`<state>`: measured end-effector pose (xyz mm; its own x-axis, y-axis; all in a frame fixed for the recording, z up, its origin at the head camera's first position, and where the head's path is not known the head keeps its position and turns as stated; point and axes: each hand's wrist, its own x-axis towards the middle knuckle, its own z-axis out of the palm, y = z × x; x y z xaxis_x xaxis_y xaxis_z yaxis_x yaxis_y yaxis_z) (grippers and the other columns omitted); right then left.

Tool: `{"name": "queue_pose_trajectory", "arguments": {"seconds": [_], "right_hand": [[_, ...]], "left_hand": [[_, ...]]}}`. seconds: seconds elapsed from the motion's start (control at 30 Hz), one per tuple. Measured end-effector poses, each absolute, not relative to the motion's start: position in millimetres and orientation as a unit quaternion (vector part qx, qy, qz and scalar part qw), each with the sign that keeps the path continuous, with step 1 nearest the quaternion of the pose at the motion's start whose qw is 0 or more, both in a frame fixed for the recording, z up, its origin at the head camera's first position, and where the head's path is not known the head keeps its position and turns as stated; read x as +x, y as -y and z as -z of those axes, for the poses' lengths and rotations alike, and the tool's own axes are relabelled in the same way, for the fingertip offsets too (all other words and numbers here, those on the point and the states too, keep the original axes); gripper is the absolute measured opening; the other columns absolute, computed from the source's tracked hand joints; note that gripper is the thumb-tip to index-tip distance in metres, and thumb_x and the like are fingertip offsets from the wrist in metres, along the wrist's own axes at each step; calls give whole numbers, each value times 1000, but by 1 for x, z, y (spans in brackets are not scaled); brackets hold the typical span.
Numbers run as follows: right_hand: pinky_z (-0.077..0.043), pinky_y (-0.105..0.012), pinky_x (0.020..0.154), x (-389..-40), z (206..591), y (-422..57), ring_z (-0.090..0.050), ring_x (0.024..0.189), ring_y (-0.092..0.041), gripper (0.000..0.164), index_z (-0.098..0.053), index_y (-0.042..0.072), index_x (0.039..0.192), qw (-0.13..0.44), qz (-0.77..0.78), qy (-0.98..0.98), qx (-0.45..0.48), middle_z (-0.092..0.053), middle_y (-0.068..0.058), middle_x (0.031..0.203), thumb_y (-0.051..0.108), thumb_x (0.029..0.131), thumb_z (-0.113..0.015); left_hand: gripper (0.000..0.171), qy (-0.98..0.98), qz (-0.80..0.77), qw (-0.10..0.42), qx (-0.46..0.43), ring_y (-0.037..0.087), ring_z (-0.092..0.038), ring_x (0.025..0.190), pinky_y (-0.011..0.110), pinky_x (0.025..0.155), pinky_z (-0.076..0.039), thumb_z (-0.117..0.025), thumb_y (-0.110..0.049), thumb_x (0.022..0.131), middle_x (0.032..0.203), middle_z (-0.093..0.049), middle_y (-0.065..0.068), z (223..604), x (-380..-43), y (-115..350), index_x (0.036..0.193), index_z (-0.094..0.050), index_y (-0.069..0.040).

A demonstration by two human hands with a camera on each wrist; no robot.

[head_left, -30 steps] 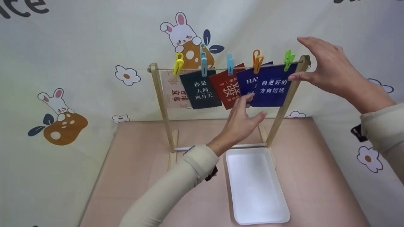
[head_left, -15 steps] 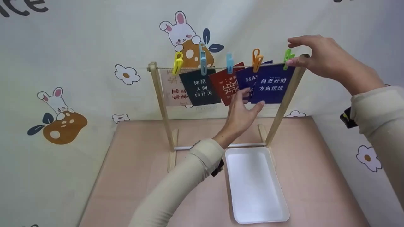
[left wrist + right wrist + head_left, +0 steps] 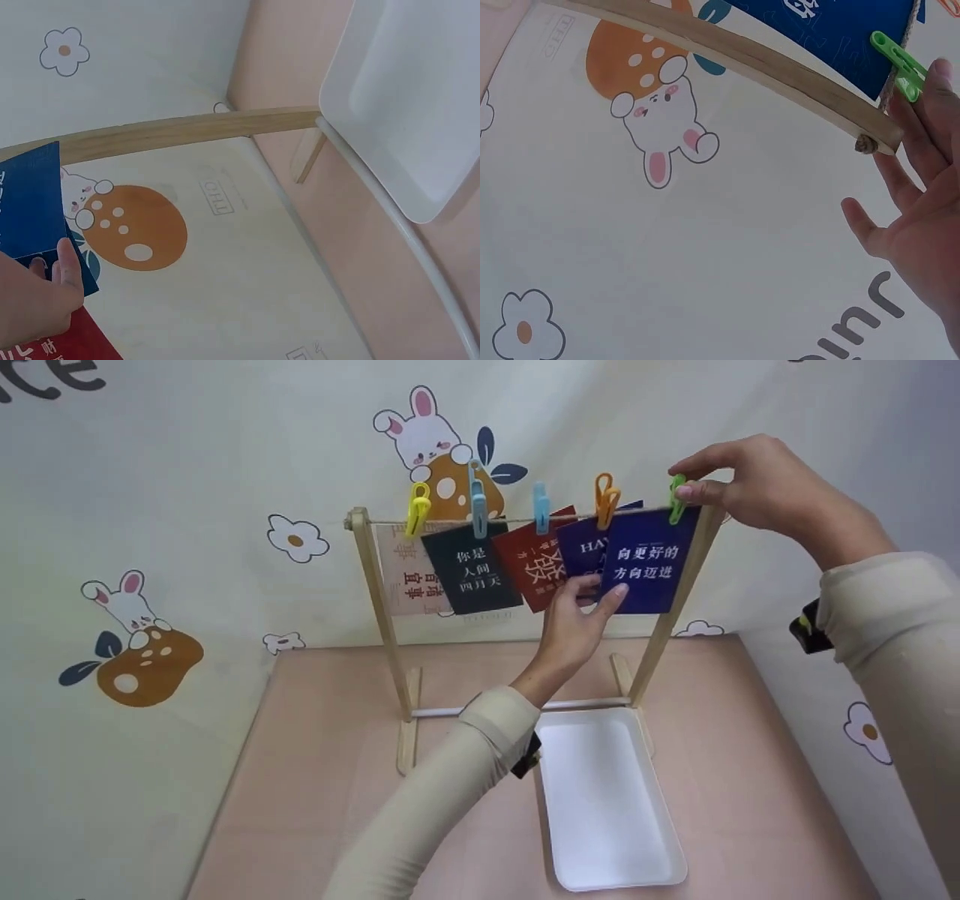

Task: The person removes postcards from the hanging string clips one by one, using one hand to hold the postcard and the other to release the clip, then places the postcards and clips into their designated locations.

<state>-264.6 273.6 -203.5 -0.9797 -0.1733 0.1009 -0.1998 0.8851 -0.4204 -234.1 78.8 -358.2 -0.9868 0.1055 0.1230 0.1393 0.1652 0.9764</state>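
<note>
My right hand (image 3: pixel 780 499) pinches the green clothespin (image 3: pixel 678 499) between thumb and index finger, at the right end of the string. The front blue card (image 3: pixel 645 559) with white lettering hangs under this peg. At the card's lower left corner, my left hand (image 3: pixel 571 622) pinches with its thumb on the front; its fingers are partly hidden. Behind this card hangs another blue card (image 3: pixel 581 540), under an orange clothespin (image 3: pixel 606 502). In the right wrist view, the green clothespin (image 3: pixel 900 66) sits on the string beside the wooden post (image 3: pixel 780 75).
A wooden rack (image 3: pixel 373 615) carries the string. Further left hang a red card (image 3: pixel 529 562), a dark green card (image 3: pixel 469 570) and a pale card (image 3: pixel 409 562), with blue pegs and a yellow clothespin (image 3: pixel 418 510). A white tray (image 3: pixel 611 802) lies on the pink table (image 3: pixel 322 810).
My right hand has come left onto the green clothespin and closed its thumb and finger on it. My left hand has drawn its thumb in to the front blue card's corner.
</note>
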Motion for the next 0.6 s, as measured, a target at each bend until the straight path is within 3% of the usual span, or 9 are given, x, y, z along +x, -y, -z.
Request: {"name": "queue_pose_trajectory", "arguments": {"seconds": [0.17, 0.3, 0.6], "right_hand": [[-47, -67, 100, -266, 205, -273, -54, 119, -45, 47, -54, 8, 143, 28, -225, 970, 89, -54, -23, 142, 34, 105, -48], [-43, -69, 104, -265, 206, -273, -51, 121, -45, 46, -55, 5, 141, 34, -226, 969, 91, -55, -24, 138, 33, 105, -48], [-45, -61, 95, -261, 206, -268, -52, 112, -37, 32, -60, -1, 125, 72, -224, 964, 123, -61, -22, 121, 23, 104, -54]], "left_hand": [[34, 751, 656, 20, -71, 18, -67, 101, 21, 83, -58, -69, -23, 95, 117, -70, 12, 360, -235, -81, 122, -66, -3], [21, 734, 677, 20, -56, 11, -66, 81, 20, 69, -60, -70, -13, 94, 100, -73, 14, 361, -235, -85, 110, -71, 0], [17, 711, 701, 18, -53, 8, -64, 72, 25, 65, -62, -70, -9, 92, 94, -74, 15, 359, -230, -83, 105, -74, 1]]}}
